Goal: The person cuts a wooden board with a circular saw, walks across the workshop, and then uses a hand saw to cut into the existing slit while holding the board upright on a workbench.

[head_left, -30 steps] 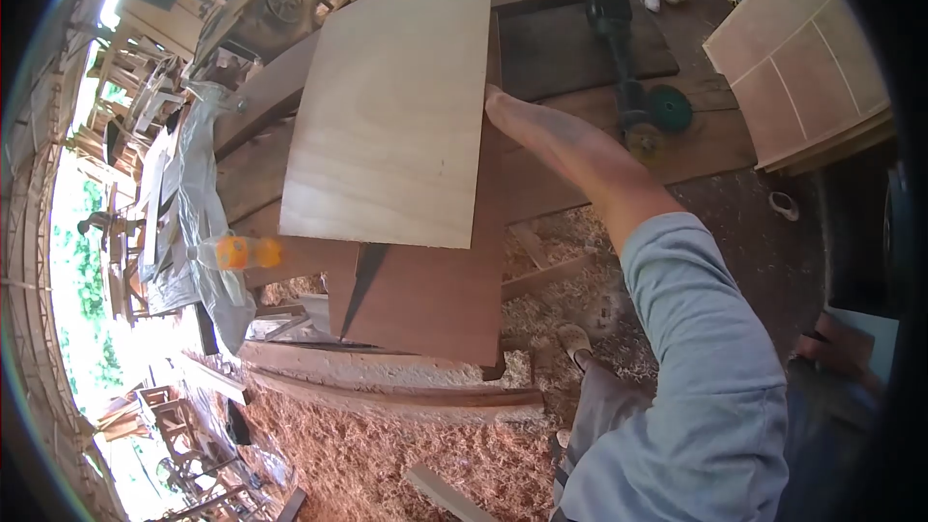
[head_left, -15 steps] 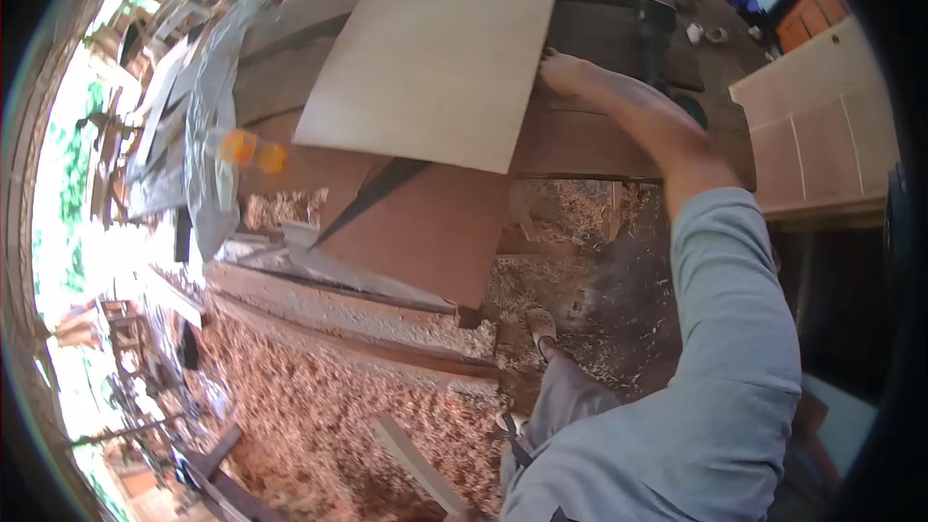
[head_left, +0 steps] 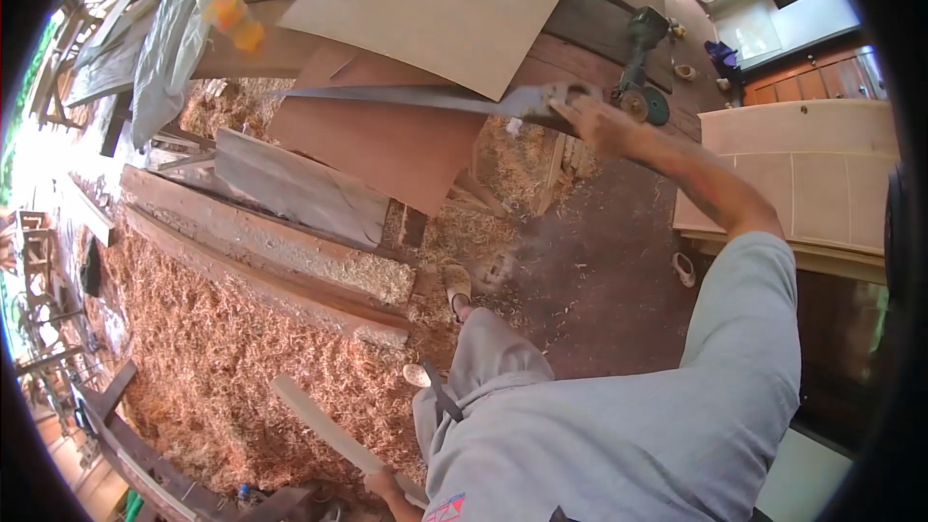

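Observation:
My right hand (head_left: 592, 121) is closed around the handle of a handsaw (head_left: 416, 97). The saw's long blade points left, across a reddish-brown board (head_left: 377, 135) and close to the near edge of a pale plywood sheet (head_left: 435, 5). Low in the view, my left hand (head_left: 385, 483) grips a narrow wooden strip (head_left: 324, 425), which slants up to the left above the shavings. To the right of the saw handle, a dark green angle grinder (head_left: 640, 63) lies on the bench.
An orange-filled plastic bottle (head_left: 234, 19) stands by clear plastic sheeting (head_left: 179, 48) at upper left. Thick timbers (head_left: 261, 232) lie beside deep wood shavings (head_left: 222, 367). A pale wooden cabinet (head_left: 793, 169) is on the right, with a shoe (head_left: 683, 269) on the floor near it.
My right hand has come back from the plywood's right edge, and the saw, earlier mostly hidden under the sheet, now shows fully. The view has shifted; my left hand has come into sight.

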Available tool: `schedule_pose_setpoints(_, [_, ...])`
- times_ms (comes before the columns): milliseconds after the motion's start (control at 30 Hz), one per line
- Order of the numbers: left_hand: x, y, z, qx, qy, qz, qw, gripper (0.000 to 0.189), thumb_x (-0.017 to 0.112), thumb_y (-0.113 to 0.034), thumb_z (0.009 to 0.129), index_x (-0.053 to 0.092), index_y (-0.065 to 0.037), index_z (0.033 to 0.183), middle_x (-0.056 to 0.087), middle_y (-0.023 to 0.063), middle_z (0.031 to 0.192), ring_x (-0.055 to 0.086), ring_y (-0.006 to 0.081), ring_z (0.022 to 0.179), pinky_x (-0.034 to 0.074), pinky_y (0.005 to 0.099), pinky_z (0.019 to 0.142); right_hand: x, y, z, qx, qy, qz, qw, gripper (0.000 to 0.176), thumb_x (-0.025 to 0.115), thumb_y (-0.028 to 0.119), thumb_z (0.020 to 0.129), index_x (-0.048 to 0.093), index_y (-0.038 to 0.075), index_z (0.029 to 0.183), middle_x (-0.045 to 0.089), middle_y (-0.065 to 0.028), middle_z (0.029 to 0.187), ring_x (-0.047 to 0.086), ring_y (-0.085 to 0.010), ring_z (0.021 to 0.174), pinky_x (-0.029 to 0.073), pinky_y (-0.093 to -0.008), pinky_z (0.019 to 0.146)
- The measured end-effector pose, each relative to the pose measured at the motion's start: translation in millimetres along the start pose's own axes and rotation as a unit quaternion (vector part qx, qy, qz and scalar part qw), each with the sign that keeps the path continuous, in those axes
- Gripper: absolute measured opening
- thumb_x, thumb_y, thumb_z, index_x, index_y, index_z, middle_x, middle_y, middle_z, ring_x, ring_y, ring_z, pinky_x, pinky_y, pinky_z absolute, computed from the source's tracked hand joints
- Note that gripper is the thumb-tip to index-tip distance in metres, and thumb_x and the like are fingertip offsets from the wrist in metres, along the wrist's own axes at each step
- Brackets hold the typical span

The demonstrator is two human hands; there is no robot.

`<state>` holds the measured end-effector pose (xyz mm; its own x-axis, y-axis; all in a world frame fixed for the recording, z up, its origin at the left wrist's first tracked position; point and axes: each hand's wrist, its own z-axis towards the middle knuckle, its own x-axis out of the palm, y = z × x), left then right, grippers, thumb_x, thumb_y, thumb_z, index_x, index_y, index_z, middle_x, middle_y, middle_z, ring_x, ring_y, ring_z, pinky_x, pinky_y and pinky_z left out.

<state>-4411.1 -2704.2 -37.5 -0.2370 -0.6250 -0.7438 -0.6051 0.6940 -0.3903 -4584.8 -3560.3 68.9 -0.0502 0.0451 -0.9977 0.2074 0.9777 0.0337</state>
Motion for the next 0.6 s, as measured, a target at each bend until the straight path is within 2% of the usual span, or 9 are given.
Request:
schedule_pose_setpoints(33, [-1.1,10.3,6.9,0.002,0.001,-0.02,1.0,0.025,0.067,0.006,0.059,0.064,0.01,0.083,0.066,0.0161,0.078,0.065,0.0327,0.064,0.053,0.0456,0.06,6.5,17.3,-11.3,-0.008,-0.017,0.004,1.0,0.069,0.06,0.004,0.087,0.036,-0.004,0.151,0.061,-0.0206,0.107,0.056,-0.0358,0.09,0.047,-0.0464,0.088])
schedule_pose_setpoints(167, [-3.5,30.4,23.3,0.007,0.0,-0.011,1.0,0.026,0.067,0.006,0.06,0.065,0.008,0.085,0.065,0.0135,0.077,0.063,0.0306,0.066,0.052,0.0464,0.061,-1.8,150.0,-42.6,0.073,-0.132,0.203,0.968,0.056,0.063,0.007,0.091,0.045,-0.002,0.143,0.061,-0.0246,0.112,0.062,-0.0369,0.103,0.05,-0.0436,0.091])
schedule_pose_setpoints(267, [-13.1,32.0,39.6,-0.062,-0.002,0.04,0.997,0.025,0.07,0.004,0.062,0.064,0.005,0.087,0.064,0.0096,0.076,0.062,0.0284,0.066,0.05,0.0427,0.059,-29.7,275.5,-40.7,0.222,-0.178,0.346,0.894,0.052,0.063,0.009,0.093,0.048,0.002,0.141,0.065,-0.0187,0.114,0.065,-0.0297,0.102,0.051,-0.0382,0.088])
schedule_pose_setpoints(333, [-6.0,112.4,92.9,0.025,0.029,-0.029,0.999,0.027,0.072,0.001,0.065,0.065,0.003,0.091,0.064,0.0074,0.075,0.062,0.025,0.064,0.049,0.0405,0.058,-59.2,342.2,-26.4,0.249,-0.204,0.442,0.837,0.047,0.062,0.007,0.093,0.05,0.0,0.138,0.066,-0.013,0.112,0.064,-0.0216,0.1,0.051,-0.0334,0.084])
schedule_pose_setpoints(367, [-19.0,102.3,82.8,0.027,0.004,-0.106,0.994,0.014,0.067,-0.001,0.066,0.065,0.002,0.08,0.063,0.0068,0.069,0.061,0.0223,0.059,0.048,0.0387,0.054,-62.0,359.5,-25.0,0.269,-0.199,0.509,0.793,0.046,0.061,0.005,0.092,0.051,-0.002,0.137,0.066,-0.0103,0.111,0.062,-0.0178,0.1,0.052,-0.0313,0.082])
schedule_pose_setpoints(400, [-31.3,53.1,72.2,0.037,-0.025,-0.181,0.982,0.003,0.063,-0.003,0.067,0.064,0.0,0.068,0.062,0.0061,0.063,0.06,0.0196,0.054,0.047,0.037,0.05,-69.6,373.8,-17.2,0.249,-0.23,0.483,0.807,0.045,0.06,0.003,0.092,0.051,-0.004,0.135,0.065,-0.0087,0.11,0.062,-0.0156,0.096,0.051,-0.0289,0.08])
schedule_pose_setpoints(433, [-40.2,50.6,85.1,0.048,-0.048,-0.172,0.983,0.004,0.063,-0.003,0.067,0.066,0.0,0.069,0.063,0.0061,0.062,0.061,0.0192,0.054,0.047,0.0365,0.05,-96.5,399.3,-7.6,0.261,-0.214,0.527,0.78,0.045,0.059,0.001,0.092,0.051,-0.006,0.135,0.065,-0.0091,0.109,0.061,-0.0153,0.093,0.051,-0.0286,0.08])
schedule_pose_setpoints(500, [-58.7,53.7,129.7,0.046,-0.07,-0.192,0.978,0.006,0.065,-0.002,0.066,0.068,0.002,0.07,0.064,0.0063,0.061,0.062,0.0188,0.054,0.048,0.0359,0.05,-94.2,423.6,4.1,0.187,-0.29,0.488,0.801,0.053,0.059,0.0,0.091,0.046,-0.004,0.141,0.064,-0.0082,0.103,0.055,-0.01,0.078,0.046,-0.0225,0.071])
schedule_pose_setpoints(600, [-111.1,28.1,181.6,0.012,-0.03,-0.267,0.963,0.015,0.059,0.006,0.07,0.069,0.001,0.08,0.07,0.0086,0.072,0.066,0.0175,0.064,0.05,0.0314,0.055,-162.4,508.7,47.1,0.17,-0.321,0.553,0.75,0.068,0.058,-0.002,0.089,0.034,-0.003,0.153,0.066,-0.0101,0.099,0.054,-0.0102,0.075,0.045,-0.0223,0.069])
